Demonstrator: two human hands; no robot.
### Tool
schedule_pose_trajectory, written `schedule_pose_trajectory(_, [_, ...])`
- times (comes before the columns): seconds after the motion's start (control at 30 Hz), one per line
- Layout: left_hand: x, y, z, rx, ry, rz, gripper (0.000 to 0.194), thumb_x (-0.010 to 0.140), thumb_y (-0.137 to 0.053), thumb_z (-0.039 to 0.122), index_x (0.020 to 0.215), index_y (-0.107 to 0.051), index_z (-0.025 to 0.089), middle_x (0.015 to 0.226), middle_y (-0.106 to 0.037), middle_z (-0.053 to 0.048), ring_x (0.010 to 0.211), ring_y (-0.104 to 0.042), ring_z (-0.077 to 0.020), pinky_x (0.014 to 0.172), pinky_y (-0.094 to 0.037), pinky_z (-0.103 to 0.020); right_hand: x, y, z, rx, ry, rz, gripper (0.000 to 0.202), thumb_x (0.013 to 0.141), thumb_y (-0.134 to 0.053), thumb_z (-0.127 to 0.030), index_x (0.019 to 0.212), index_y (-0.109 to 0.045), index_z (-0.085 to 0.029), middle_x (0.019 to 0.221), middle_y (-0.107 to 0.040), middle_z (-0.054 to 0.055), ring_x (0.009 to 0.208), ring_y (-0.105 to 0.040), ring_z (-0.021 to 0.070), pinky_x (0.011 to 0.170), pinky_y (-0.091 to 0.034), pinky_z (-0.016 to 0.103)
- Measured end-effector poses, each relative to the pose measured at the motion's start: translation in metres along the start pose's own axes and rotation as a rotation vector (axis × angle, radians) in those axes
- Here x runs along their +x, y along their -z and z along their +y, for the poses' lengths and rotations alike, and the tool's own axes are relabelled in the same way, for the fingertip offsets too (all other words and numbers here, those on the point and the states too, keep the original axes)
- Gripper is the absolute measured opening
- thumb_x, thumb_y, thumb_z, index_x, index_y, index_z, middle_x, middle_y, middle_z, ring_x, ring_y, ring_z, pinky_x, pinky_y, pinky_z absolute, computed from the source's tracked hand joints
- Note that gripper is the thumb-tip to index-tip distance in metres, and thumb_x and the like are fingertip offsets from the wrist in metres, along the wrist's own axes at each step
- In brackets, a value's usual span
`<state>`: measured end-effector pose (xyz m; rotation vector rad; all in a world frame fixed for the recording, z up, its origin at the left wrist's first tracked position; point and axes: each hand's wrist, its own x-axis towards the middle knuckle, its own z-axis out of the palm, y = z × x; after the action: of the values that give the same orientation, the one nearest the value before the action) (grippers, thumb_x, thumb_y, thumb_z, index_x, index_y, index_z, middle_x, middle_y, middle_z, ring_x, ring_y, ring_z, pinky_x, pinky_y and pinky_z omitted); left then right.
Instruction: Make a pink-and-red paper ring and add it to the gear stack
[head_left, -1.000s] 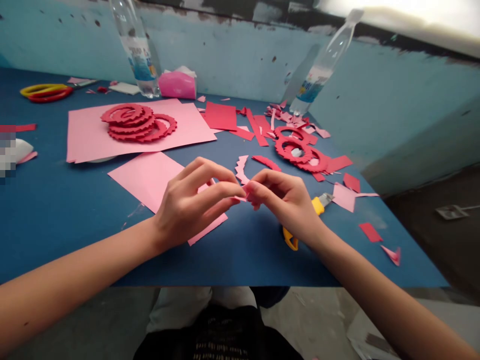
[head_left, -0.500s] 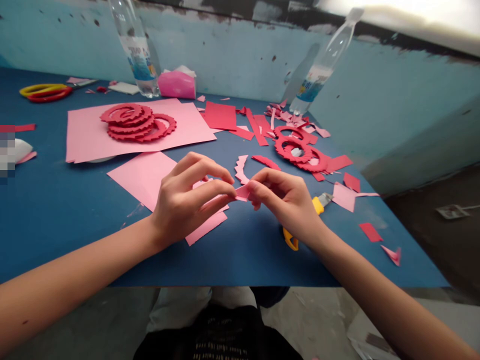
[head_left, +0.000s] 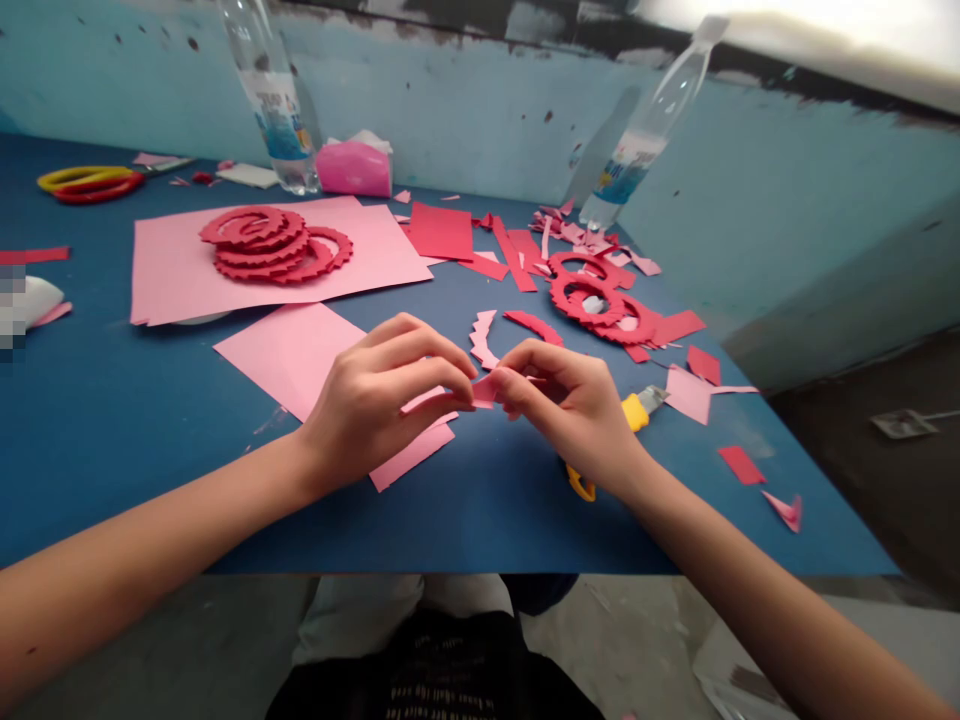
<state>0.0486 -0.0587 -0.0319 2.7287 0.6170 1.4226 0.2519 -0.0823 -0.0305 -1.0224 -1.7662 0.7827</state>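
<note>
Between my two hands is a small folded piece of pink paper [head_left: 484,391]. My left hand [head_left: 394,395] pinches its left end between thumb and fingers, and my right hand [head_left: 559,400] pinches the right end. Just beyond the fingertips lie a curved chain of folded pink pieces [head_left: 482,338] and a short red folded chain [head_left: 533,325]. Under my left hand are pink paper sheets [head_left: 289,355]. A yellow utility knife [head_left: 636,410] lies partly hidden beneath my right hand.
Red toothed paper rings [head_left: 255,240] are stacked on a large pink sheet [head_left: 172,270]. More red rings [head_left: 592,300] and paper scraps lie at the right. Two plastic bottles [head_left: 281,130] [head_left: 626,165], a pink tissue pack [head_left: 356,168] and scissors [head_left: 94,183] stand or lie along the wall.
My left hand has shifted slightly down and to the right, its fingers drawing closer to my right hand. Both hands keep their pinch on the pink paper piece.
</note>
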Motion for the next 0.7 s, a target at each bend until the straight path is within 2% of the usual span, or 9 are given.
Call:
schedule_pose_trajectory(0.23, [-0.0015, -0.0021, 0.0013, -0.271, 0.318, -0.041, 0.007, 0.082, -0.076, 0.021, 0.08, -0.07, 0.018, 0.079, -0.075, -0.002, 0.07, -0.065, -0.0126, 0.061, -0.053, -0.025, -0.0019, -0.001, 0.0014, -0.056, 0.04, 0.005, 0.02, 0.092, -0.063, -0.031, 0.077, -0.063, -0.018, 0.07, -0.063, -0.002, 0.064, -0.058, 0.0099, 0.059, -0.046, 0.024])
schedule_pose_trajectory(0.4, [0.0002, -0.002, 0.0031, -0.413, 0.555, -0.118, 0.014, 0.082, -0.076, 0.029, 0.079, -0.07, 0.017, 0.075, -0.073, -0.002, 0.064, -0.065, -0.0122, 0.059, -0.055, -0.024, -0.0017, -0.0016, 0.0019, -0.065, 0.059, -0.005, 0.018, 0.093, -0.063, -0.029, 0.079, -0.064, -0.018, 0.073, -0.063, -0.001, 0.066, -0.058, 0.0103, 0.06, -0.048, 0.024])
schedule_pose_trajectory(0.57, [0.0007, -0.0036, 0.0022, -0.589, 0.696, -0.121, 0.022, 0.078, -0.079, 0.031, 0.085, -0.063, 0.018, 0.073, -0.07, -0.001, 0.066, -0.07, -0.0147, 0.058, -0.057, -0.024, -0.0016, -0.0023, 0.0023, -0.07, 0.088, -0.026, 0.018, 0.093, -0.064, -0.027, 0.078, -0.063, -0.018, 0.071, -0.06, -0.002, 0.064, -0.055, 0.0094, 0.059, -0.047, 0.022])
schedule_pose_trajectory(0.7, [0.002, -0.0034, 0.0038, -0.643, 0.741, -0.201, 0.022, 0.079, -0.077, 0.031, 0.087, -0.063, 0.017, 0.072, -0.067, 0.0, 0.064, -0.068, -0.0134, 0.054, -0.053, -0.021, -0.0024, -0.0039, 0.0032, -0.113, 0.118, -0.039, 0.017, 0.093, -0.063, -0.024, 0.078, -0.063, -0.018, 0.072, -0.061, -0.002, 0.065, -0.056, 0.0088, 0.059, -0.047, 0.021])
